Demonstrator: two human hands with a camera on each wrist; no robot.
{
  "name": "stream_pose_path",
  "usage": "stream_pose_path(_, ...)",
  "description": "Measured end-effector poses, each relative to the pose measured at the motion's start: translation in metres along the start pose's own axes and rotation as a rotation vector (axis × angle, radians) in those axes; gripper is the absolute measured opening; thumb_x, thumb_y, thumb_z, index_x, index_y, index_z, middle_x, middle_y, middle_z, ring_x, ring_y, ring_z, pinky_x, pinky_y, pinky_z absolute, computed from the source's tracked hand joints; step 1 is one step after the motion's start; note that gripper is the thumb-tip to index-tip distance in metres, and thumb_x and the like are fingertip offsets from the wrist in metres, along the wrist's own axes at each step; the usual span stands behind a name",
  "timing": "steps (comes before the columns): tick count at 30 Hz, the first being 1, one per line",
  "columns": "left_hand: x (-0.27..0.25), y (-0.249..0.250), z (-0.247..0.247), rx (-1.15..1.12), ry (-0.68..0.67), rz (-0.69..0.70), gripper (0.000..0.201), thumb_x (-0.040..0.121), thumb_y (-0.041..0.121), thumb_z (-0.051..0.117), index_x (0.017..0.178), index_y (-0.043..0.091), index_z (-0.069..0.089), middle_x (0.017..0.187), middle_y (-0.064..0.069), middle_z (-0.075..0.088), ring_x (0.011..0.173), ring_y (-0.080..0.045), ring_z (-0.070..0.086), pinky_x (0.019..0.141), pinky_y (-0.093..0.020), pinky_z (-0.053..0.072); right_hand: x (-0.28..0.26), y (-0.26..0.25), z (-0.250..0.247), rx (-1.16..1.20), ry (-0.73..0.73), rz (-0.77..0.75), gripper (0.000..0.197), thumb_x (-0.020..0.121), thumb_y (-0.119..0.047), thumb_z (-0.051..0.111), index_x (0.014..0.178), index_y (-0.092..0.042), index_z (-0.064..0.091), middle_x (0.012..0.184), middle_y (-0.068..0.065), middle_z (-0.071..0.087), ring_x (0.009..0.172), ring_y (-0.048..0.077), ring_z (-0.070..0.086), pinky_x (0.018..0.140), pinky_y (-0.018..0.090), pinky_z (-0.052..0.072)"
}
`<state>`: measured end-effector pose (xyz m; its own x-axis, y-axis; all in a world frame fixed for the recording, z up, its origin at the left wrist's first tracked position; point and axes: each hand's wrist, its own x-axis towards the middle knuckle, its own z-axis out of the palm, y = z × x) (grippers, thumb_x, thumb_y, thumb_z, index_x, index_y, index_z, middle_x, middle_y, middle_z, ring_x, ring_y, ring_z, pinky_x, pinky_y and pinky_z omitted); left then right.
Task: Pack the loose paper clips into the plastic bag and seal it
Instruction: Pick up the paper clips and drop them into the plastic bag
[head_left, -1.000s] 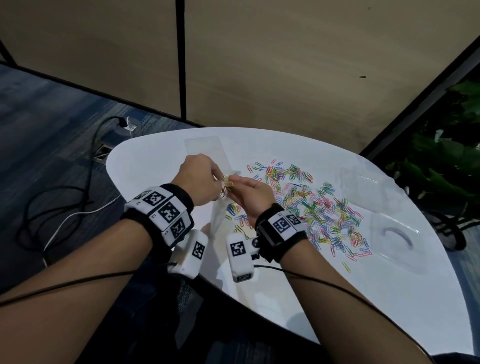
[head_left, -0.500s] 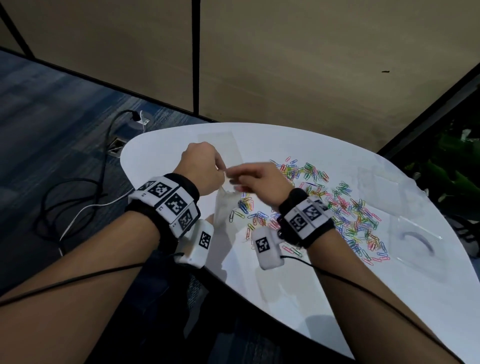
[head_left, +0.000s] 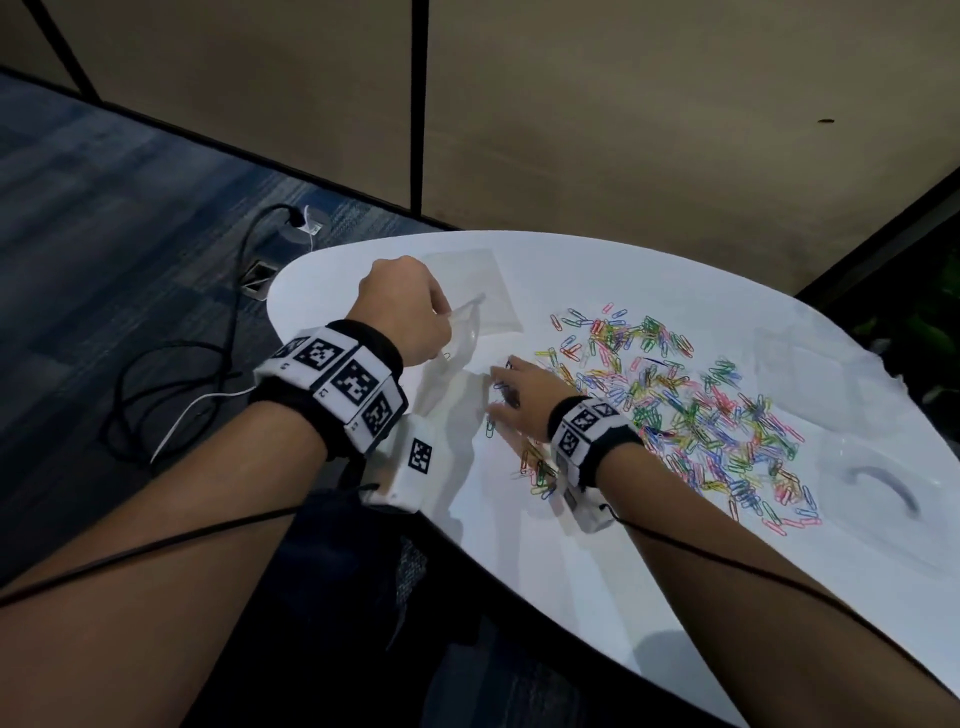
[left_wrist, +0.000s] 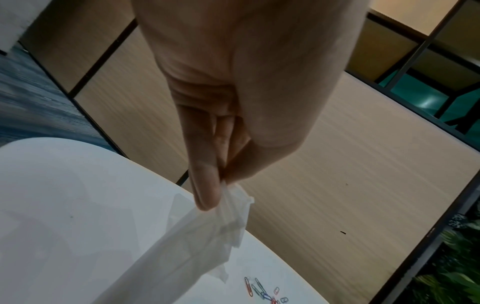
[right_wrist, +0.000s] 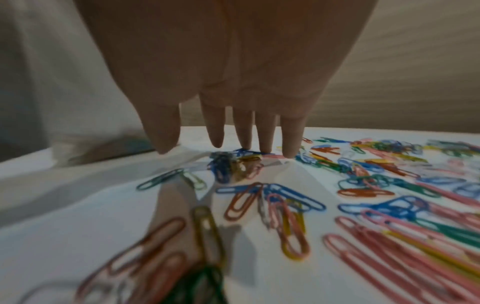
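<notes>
A clear plastic bag (head_left: 457, 353) hangs over the white table (head_left: 597, 561), pinched at its top edge by my left hand (head_left: 400, 306). In the left wrist view the left hand (left_wrist: 221, 185) pinches the crumpled bag rim (left_wrist: 233, 205) between thumb and finger. Colourful paper clips (head_left: 675, 405) lie scattered across the table's middle and right. My right hand (head_left: 511, 395) is spread low over the left edge of the pile, fingers straight. In the right wrist view its fingertips (right_wrist: 221, 142) reach down to a small clump of clips (right_wrist: 233, 164).
Another flat clear bag (head_left: 483, 291) lies behind the held one. More clear bags (head_left: 810, 374) lie at the right, one with a dark curved piece (head_left: 883, 488). Cables (head_left: 171, 384) run over the carpet to the left. A panel wall stands behind.
My right hand has let go of the bag's mouth and dropped to the clips on the table. The left hand has lifted the bag a little and still holds it.
</notes>
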<state>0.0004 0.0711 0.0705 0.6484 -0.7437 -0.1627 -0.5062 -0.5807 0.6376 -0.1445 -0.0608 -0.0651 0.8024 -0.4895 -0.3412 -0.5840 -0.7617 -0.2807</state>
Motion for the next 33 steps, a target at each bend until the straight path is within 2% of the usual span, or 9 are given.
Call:
stream_pose_path(5,-0.001,0.002,0.002,-0.006,-0.012,0.006,0.023,0.084,0.002,0.059,0.093,0.011,0.078,0.089,-0.010,0.076,0.085,-0.025,0.075,0.085,-0.037,0.062,-0.009,0.002,0.028,-0.278,0.121,-0.053,0.013,0.078,-0.007,0.068,0.088,-0.013,0.061,0.083,0.004,0.050,0.070,0.026,0.054,0.056,0.031,0.045)
stream_pose_path(9,-0.005,0.007,0.007,0.012,-0.052,0.017,0.022,0.085,0.003,0.059,0.092,0.012,0.078,0.091,-0.009,0.076,0.087,-0.026,0.075,0.086,-0.037,0.062,-0.009,0.015,0.021,-0.216,0.165,0.053,0.015,0.078,-0.004,0.070,0.091,-0.012,0.074,0.091,0.007,0.068,0.078,0.024,0.065,0.071,0.029,0.056)
stream_pose_path(11,-0.006,0.008,0.009,0.012,-0.067,0.020,0.021,0.085,0.003,0.059,0.092,0.013,0.077,0.095,-0.010,0.076,0.090,-0.028,0.074,0.087,-0.038,0.061,-0.015,0.023,0.007,0.081,0.222,0.224,0.016,0.084,-0.006,0.067,0.095,-0.013,0.077,0.096,0.006,0.073,0.083,0.021,0.069,0.080,0.030,0.058)
stream_pose_path(15,-0.009,0.013,0.012,0.027,-0.088,0.022,0.024,0.086,0.002,0.056,0.093,0.012,0.076,0.082,-0.005,0.071,0.090,-0.025,0.074,0.089,-0.035,0.060,-0.038,0.035,-0.024,0.803,0.311,0.503,0.015,0.079,-0.004,0.075,0.094,-0.009,0.077,0.089,0.008,0.076,0.075,0.019,0.074,0.078,0.031,0.060)
stream_pose_path(18,-0.010,0.018,0.016,0.046,-0.106,0.035,0.024,0.086,0.002,0.056,0.094,0.013,0.077,0.075,-0.003,0.066,0.091,-0.025,0.074,0.090,-0.035,0.059,-0.054,0.020,-0.054,1.394,0.346,0.448,0.019,0.080,0.007,0.072,0.098,0.004,0.071,0.088,0.020,0.072,0.072,0.024,0.073,0.079,0.031,0.061)
stream_pose_path(22,-0.012,0.022,0.022,0.055,-0.125,0.064,0.023,0.086,0.003,0.059,0.095,0.013,0.077,0.069,0.000,0.064,0.090,-0.024,0.074,0.090,-0.033,0.059,-0.060,-0.017,-0.084,1.681,0.278,0.299,0.021,0.082,0.009,0.067,0.103,0.011,0.066,0.085,0.020,0.071,0.075,0.023,0.071,0.078,0.027,0.060)
stream_pose_path(25,-0.013,0.023,0.024,0.021,-0.134,0.076,0.017,0.085,0.006,0.064,0.092,0.013,0.077,0.075,-0.005,0.073,0.081,-0.021,0.076,0.085,-0.032,0.061,-0.052,-0.041,-0.081,1.635,0.146,0.298,0.012,0.084,0.007,0.065,0.094,0.014,0.067,0.082,0.020,0.069,0.076,0.022,0.070,0.078,0.025,0.060)
stream_pose_path(29,-0.011,0.021,0.023,-0.013,-0.118,0.091,0.018,0.081,0.006,0.065,0.091,0.012,0.078,0.089,-0.013,0.075,0.089,-0.027,0.074,0.087,-0.037,0.061,-0.039,-0.055,-0.067,1.439,0.107,0.345,0.019,0.075,0.008,0.064,0.092,0.015,0.068,0.095,0.032,0.066,0.084,0.022,0.064,0.097,0.035,0.052)
stream_pose_path(33,-0.010,0.019,0.023,-0.022,-0.122,0.083,0.018,0.079,0.007,0.065,0.091,0.012,0.078,0.088,-0.012,0.073,0.090,-0.027,0.074,0.085,-0.037,0.062,-0.032,-0.062,-0.060,1.066,0.271,0.306,0.009,0.071,-0.008,0.072,0.075,-0.014,0.078,0.080,0.013,0.075,0.077,0.027,0.072,0.080,0.039,0.060)
